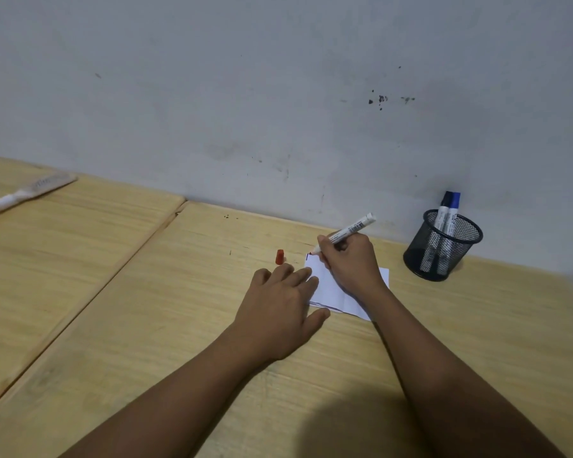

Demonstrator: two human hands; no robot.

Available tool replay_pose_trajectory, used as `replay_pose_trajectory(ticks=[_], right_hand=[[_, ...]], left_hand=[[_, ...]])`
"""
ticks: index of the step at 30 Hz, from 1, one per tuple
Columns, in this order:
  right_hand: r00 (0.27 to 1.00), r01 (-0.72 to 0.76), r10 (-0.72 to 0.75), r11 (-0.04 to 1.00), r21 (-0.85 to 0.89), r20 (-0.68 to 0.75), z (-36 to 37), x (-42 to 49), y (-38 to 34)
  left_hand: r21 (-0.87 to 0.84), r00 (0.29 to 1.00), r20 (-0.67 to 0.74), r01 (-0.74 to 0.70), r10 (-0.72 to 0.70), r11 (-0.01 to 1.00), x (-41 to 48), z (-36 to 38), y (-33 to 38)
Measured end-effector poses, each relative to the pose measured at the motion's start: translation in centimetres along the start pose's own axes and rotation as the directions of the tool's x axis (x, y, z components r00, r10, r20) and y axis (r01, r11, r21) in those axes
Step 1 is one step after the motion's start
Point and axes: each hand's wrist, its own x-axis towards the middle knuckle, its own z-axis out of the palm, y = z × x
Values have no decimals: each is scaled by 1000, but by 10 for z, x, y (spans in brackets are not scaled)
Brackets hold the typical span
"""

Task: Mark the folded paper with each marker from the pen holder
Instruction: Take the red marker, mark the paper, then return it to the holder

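Observation:
A folded white paper [328,287] lies on the wooden table, with dark lines along its near and far left edges. My right hand [349,259] grips a white marker [351,230], tip down at the paper's far left corner. My left hand [278,302] lies flat with fingers spread, its fingertips pressing the paper's left edge. The marker's red cap [280,257] stands on the table just left of the paper. A black mesh pen holder [444,246] to the right holds two capped markers [447,213], one black and one blue.
A grey wall runs along the table's far edge, right behind the pen holder. A seam [90,292] between two table boards runs diagonally at the left. A long pale object [24,193] lies at the far left.

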Motion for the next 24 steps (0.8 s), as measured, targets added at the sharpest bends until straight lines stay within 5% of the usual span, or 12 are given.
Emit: replay_pose_trajectory(ticks=[9, 14, 21, 24], right_hand=[[999, -3, 4, 1000, -13, 49, -1, -1, 1], [991, -126, 131, 914, 387, 16, -14, -3, -14], [998, 31, -4, 865, 501, -56, -60, -14, -57], [999, 24, 1, 879, 476, -52, -71, -24, -53]], left_hand=[[-1, 1000, -13, 3, -3, 1000, 0, 4, -1], [-5, 999, -42, 12, -12, 1000, -2, 1, 0], [-82, 913, -249, 311, -322, 947, 22, -17, -10], [30, 906, -67, 420, -418, 907, 37, -23, -26]])
